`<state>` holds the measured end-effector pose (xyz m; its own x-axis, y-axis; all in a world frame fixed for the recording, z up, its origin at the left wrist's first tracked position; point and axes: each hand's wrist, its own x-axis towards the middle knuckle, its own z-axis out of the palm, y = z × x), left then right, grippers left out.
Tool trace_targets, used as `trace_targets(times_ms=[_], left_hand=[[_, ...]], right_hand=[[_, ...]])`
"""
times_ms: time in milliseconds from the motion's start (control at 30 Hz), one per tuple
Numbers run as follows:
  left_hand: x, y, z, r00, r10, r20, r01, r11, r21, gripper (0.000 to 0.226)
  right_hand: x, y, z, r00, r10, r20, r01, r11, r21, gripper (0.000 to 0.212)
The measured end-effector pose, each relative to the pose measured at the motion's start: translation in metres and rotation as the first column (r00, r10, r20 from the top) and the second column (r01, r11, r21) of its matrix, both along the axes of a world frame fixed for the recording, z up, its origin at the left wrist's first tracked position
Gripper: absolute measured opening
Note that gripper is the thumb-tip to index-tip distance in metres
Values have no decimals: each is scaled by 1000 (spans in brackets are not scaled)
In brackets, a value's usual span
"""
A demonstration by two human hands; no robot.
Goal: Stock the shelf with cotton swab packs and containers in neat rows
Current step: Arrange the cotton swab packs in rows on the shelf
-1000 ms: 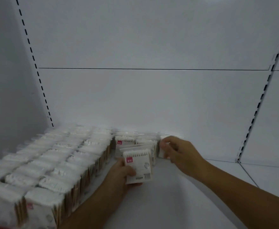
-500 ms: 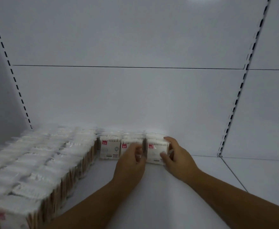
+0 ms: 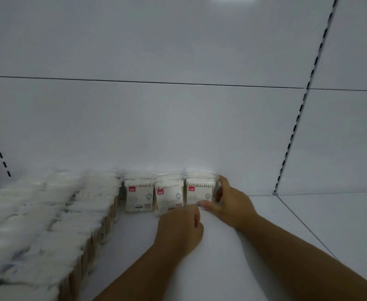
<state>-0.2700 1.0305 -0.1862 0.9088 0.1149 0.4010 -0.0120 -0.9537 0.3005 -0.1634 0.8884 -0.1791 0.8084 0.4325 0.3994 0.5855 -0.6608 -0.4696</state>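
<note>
Support: a white flat shelf board (image 3: 232,276) meets a white back panel (image 3: 178,131).
Stocked block: clear-wrapped cotton swab packs (image 3: 47,218), blurred, fill the left part in dense rows.
New row: three small white red-labelled packs stand upright against the back panel, namely the left pack (image 3: 138,198), middle pack (image 3: 169,199) and right pack (image 3: 200,193).
Grip, right: the right hand (image 3: 230,203) cups the right pack, with its fingers round the outer side and its thumb along the lower front edge.
Grip, left: the left hand (image 3: 179,231) is curled at the middle pack's foot; whether it pinches the pack cannot be told.
Change: a second ago the left hand held a pack tilted in front of the row; all three now stand in line.
Meaning: placement looks finished and the packs are probably being squared up. The bare board to the right awaits stock.
</note>
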Motion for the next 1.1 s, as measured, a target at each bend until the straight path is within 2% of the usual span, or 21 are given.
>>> trace_targets(times_ms=[100, 167, 233, 300, 400, 467, 567, 633, 833, 1000, 1100], left_hand=[[-5, -5, 6, 997, 52, -57, -47, 995, 85, 12], [-7, -7, 15, 985, 51, -162, -35, 994, 103, 10], [-6, -13, 32, 944, 30, -328, 24, 987, 161, 10], [0, -31, 60, 898, 29, -438, 87, 966, 243, 25], [8, -94, 111, 920, 16, -392, 110, 948, 298, 41], [13, -156, 136, 936, -29, -352, 135, 950, 282, 51], [16, -266, 158, 927, -170, -333, 248, 947, 206, 60], [17, -337, 167, 908, -267, -322, 344, 915, 213, 63], [37, -500, 179, 850, -442, -288, 509, 831, 226, 61], [88, -595, 174, 796, -529, -294, 593, 779, 205, 59], [137, -640, 165, 784, -535, -316, 602, 778, 178, 60]], right_hand=[[-9, -6, 1, 999, -9, -42, 7, 1000, -29, 84], [-21, -23, 3, 1000, 22, 14, -20, 995, -99, 81], [-31, -58, 10, 988, 84, 130, -53, 974, -222, 72], [-37, -109, 27, 978, 93, 186, -14, 922, -388, 72], [-47, -206, 59, 966, 39, 257, 133, 775, -617, 76], [-60, -276, 80, 962, -54, 268, 229, 696, -681, 77], [-85, -381, 107, 952, -248, 181, 304, 692, -655, 78], [-103, -447, 122, 928, -341, 148, 354, 694, -627, 77], [-144, -626, 162, 795, -581, 174, 539, 544, -643, 75], [-139, -727, 166, 717, -681, 151, 590, 477, -652, 74], [-122, -777, 160, 680, -720, 140, 605, 442, -662, 74]])
